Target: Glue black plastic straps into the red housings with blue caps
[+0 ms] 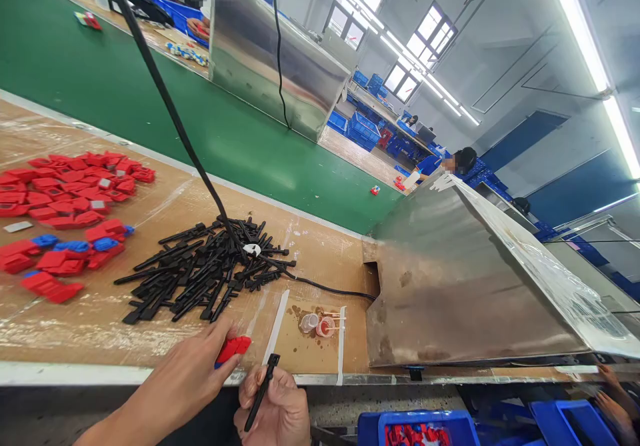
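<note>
Near the table's front edge, my left hand is closed around a red plastic piece with some blue on its underside. Just right of it and lower, my right hand pinches a slim black plastic rod, held at a slant with its wider end up. The two held parts are apart. Beyond my hands lies a heap of similar black rods. At the left is a spread of red plastic pieces, and in front of it several red pieces with blue parts.
Two small cups with thin sticks stand on a taped patch. A metal partition rises at right. A black cable crosses the view. Behind runs a green belt. A blue bin of red parts is below. Other people work nearby.
</note>
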{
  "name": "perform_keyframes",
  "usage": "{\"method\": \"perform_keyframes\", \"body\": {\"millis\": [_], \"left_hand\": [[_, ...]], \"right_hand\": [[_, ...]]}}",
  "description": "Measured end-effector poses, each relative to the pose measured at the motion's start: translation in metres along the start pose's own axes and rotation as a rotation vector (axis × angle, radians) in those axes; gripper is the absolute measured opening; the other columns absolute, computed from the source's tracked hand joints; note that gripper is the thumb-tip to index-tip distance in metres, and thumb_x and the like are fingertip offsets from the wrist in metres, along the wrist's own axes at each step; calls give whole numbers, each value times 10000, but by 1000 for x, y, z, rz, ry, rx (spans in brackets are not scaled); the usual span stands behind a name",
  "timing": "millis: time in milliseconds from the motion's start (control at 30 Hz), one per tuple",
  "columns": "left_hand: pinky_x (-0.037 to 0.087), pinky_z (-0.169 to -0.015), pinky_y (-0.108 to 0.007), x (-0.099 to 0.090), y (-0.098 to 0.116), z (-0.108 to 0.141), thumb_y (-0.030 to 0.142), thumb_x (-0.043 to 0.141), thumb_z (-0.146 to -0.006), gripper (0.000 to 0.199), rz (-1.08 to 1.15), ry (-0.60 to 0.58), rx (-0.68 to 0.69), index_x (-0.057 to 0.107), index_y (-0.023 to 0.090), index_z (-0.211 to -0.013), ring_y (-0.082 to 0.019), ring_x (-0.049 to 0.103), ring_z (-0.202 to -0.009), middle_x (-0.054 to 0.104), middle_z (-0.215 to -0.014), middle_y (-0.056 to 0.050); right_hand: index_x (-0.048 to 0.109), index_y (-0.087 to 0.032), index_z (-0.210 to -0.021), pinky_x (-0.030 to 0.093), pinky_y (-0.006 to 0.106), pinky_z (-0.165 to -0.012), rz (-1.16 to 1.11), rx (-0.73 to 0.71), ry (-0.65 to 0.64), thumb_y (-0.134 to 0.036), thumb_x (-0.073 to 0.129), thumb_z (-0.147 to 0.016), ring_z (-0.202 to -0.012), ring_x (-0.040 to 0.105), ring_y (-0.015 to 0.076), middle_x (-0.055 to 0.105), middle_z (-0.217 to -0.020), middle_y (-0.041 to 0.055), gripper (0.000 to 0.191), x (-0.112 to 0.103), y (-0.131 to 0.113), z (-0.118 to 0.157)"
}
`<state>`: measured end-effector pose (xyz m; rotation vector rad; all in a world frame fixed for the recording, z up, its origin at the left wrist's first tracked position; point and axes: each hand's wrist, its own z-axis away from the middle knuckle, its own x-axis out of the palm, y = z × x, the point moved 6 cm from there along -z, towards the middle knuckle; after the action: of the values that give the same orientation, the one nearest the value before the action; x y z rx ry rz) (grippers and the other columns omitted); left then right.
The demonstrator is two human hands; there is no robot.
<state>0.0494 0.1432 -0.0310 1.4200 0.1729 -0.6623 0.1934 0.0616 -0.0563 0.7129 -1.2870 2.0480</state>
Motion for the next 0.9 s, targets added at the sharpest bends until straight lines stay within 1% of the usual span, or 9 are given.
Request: {"method": "perform_keyframes", "body": {"millis": [67, 133, 200, 300, 367, 467, 667, 800, 900], "left_hand": [[478, -699, -387, 1, -6, 2, 524, 689, -777, 231, 135, 5, -27, 609, 310, -810, -349, 699, -693, 742, -707, -44], [502, -690, -363, 3, -12, 5, 567, 809, -712, 315, 288, 8, -72, 686, 295, -814, -324, 692, -702, 768, -714, -39], [511, -622, -333, 8, -17, 9, 672, 887, -671, 456, 455, -19, -131, 755, 269, -837, -288, 667, -667, 783, -728, -46], [423, -483, -274, 17, -19, 16, 915, 898, -559, 752, 685, -94, -218, 830, 220, -837, -210, 561, -540, 705, -621, -33], [376, -468, -251, 20, -19, 21, 971, 902, -493, 854, 790, -116, -265, 867, 193, -844, -170, 502, -517, 660, -588, -27], [399, -500, -242, 21, -16, 27, 914, 956, -515, 848, 901, -131, -318, 908, 180, -937, -151, 497, -551, 706, -654, -52], [544, -596, -284, 19, -13, 35, 811, 1021, -564, 755, 1011, -133, -301, 925, 222, -1026, -221, 659, -659, 797, -735, -76], [584, -574, -321, 22, -19, 35, 736, 1015, -662, 718, 989, -244, -305, 899, 192, -1116, -256, 709, -616, 788, -706, -79], [589, -555, -326, 21, -18, 32, 762, 1001, -668, 694, 948, -296, -266, 892, 193, -1051, -243, 686, -559, 782, -684, -72]], "right_hand": [[736, -197, -794, 231, 160, -468, 17, 10, -9, -558, 1066, -583, -596, 379, 96, 555, -701, -13, 533, -1, 0, 1], [731, -192, -809, 188, 148, -439, 33, 13, 24, -565, 1069, -593, -570, 380, 82, 559, -693, -14, 548, -3, 0, 2], [739, -178, -805, 158, 151, -414, 49, -37, 83, -576, 1072, -593, -526, 373, 64, 584, -674, -7, 560, -6, 0, 4], [764, -166, -794, 144, 174, -380, 103, -169, 131, -635, 1042, -637, -434, 324, 40, 621, -632, 0, 566, -6, -2, 10], [786, -165, -820, 183, 188, -380, 163, -200, 138, -661, 1025, -664, -405, 305, 40, 636, -617, 1, 572, -2, -3, 16], [806, -161, -869, 260, 203, -410, 242, -192, 153, -695, 1023, -657, -418, 330, 55, 643, -614, 3, 615, 5, -8, 24], [811, -165, -857, 301, 198, -432, 311, -241, 206, -762, 1014, -613, -469, 376, 76, 630, -595, 0, 676, 14, -16, 29], [785, -183, -803, 350, 215, -438, 393, -284, 228, -782, 991, -621, -486, 415, 104, 649, -594, 12, 660, 12, -13, 28], [780, -185, -778, 368, 224, -439, 405, -293, 233, -777, 988, -619, -491, 456, 118, 676, -614, 27, 647, 9, -11, 27]]}}
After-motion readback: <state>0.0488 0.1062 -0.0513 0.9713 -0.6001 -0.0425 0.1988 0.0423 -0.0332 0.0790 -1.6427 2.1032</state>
